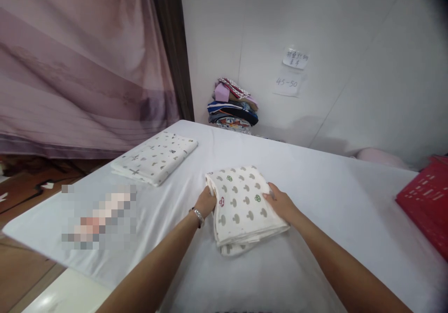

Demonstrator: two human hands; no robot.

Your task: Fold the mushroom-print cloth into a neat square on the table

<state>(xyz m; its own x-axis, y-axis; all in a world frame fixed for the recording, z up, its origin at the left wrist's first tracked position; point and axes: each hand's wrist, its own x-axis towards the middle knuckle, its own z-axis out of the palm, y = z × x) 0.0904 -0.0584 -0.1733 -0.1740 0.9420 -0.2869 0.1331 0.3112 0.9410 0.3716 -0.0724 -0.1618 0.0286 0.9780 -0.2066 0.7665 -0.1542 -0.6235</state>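
A folded white cloth printed with grey mushrooms and a few green and red ones is in front of me, its near side slightly raised. My left hand is closed on its left edge, with the fingers partly hidden by the fabric. A bracelet circles the left wrist. On the right edge of the same cloth, my right hand grips with the thumb on top and the other fingers out of sight below. Farther left lies a second folded white cloth with small scattered prints.
A white sheet covers the table. Behind its far edge, a pile of folded fabrics stands against the wall. A red plastic basket is at the right. Pink curtains hang at the left. A pixelated patch hides something on the table.
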